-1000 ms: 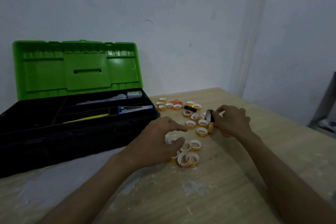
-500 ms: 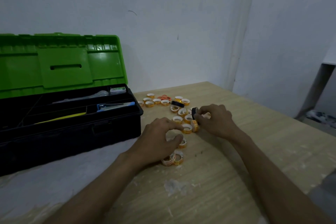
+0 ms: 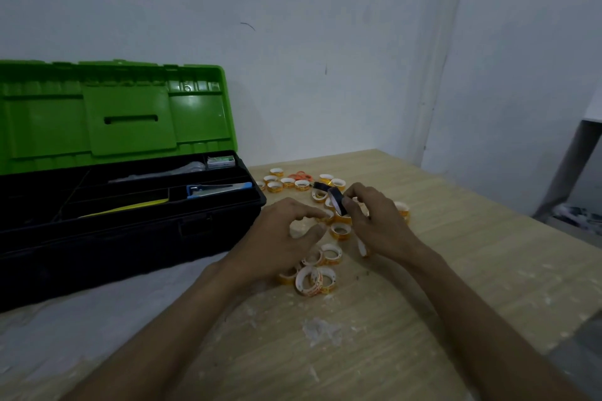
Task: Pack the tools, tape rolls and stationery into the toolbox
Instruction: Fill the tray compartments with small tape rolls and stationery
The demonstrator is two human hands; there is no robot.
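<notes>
Two bare hands meet over a scatter of small yellow-and-white tape rolls (image 3: 340,231) on the pale wooden table (image 3: 423,303). The right hand (image 3: 381,225) pinches a black tape roll (image 3: 337,200) between thumb and fingers, holding it upright on edge just above the pile. The left hand (image 3: 277,238) sits beside it with fingers curled, its index tip touching one of the yellow rolls. I cannot tell whether it actually grips anything. More of the rolls lie under and just in front of that hand, some leaning on one another, and a loose line of them runs toward the back of the table. One sits alone past the right hand. A second black roll (image 3: 321,186) lies flat among them, and orange-handled scissors (image 3: 301,176) rest near the far row.

At the left stands the black plastic toolbox (image 3: 130,238), its bright green lid (image 3: 130,120) raised against the white wall (image 3: 325,42). In its top tray lie a blue-handled metal tool (image 3: 218,189), a flat yellow item (image 3: 130,207), a small green-and-white box (image 3: 221,161) and something wrapped in clear plastic (image 3: 169,171). The box's right end is near the closest rolls but not touching them.
</notes>
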